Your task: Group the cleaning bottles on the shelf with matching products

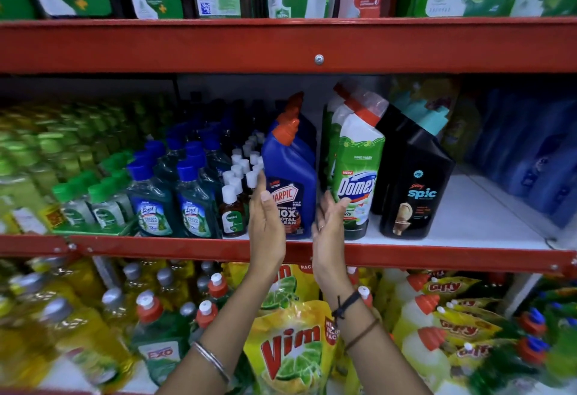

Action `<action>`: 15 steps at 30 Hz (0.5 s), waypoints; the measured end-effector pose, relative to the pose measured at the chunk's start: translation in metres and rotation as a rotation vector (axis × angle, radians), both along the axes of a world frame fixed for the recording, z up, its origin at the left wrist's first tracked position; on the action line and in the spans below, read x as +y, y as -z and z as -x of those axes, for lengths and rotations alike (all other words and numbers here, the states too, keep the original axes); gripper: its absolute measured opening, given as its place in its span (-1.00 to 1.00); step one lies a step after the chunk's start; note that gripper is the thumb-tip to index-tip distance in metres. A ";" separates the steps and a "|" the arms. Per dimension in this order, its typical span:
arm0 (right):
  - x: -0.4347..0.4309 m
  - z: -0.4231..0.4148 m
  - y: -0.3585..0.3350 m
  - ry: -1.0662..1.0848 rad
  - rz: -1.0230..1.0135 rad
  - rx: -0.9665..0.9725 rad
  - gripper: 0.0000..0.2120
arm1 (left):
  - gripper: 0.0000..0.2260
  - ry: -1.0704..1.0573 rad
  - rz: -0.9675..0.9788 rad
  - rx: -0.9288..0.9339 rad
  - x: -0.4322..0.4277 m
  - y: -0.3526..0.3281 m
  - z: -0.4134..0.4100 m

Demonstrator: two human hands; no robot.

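Observation:
A blue Harpic bottle [292,176] with an orange cap stands at the front of the middle shelf [468,220], more blue ones behind it. My left hand [265,220] lies flat against its left front face, fingers extended. A green-and-white Domex bottle [357,170] with a red cap stands just right of it, leaning slightly right, with others behind. My right hand [329,223] is open, its thumb touching the Domex label's lower left. Neither hand grips a bottle. A black Spic bottle [416,188] with a teal cap stands right of the Domex.
Small brown Dettol bottles [232,207] and dark green Lizol bottles [193,204] fill the shelf left of the Harpic. Blue pouches [530,157] sit at far right. The red shelf lip [437,254] runs below. Vim pouches [293,348] and dish-liquid bottles crowd the lower shelf.

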State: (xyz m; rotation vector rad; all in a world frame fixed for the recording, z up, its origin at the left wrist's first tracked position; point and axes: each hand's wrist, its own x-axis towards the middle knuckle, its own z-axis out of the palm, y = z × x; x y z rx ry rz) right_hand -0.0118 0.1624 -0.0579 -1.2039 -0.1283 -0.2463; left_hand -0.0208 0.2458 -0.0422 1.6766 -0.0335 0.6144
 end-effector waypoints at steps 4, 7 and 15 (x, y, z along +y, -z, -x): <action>0.001 -0.004 -0.003 -0.027 -0.040 0.029 -0.13 | -0.58 0.031 -0.016 0.020 0.002 -0.002 0.003; -0.003 -0.005 -0.006 -0.034 -0.036 0.039 -0.15 | -0.58 0.030 -0.032 0.031 0.001 -0.003 0.006; -0.020 0.011 -0.009 0.073 0.082 -0.017 -0.32 | -0.57 -0.037 -0.150 -0.108 -0.011 0.000 0.014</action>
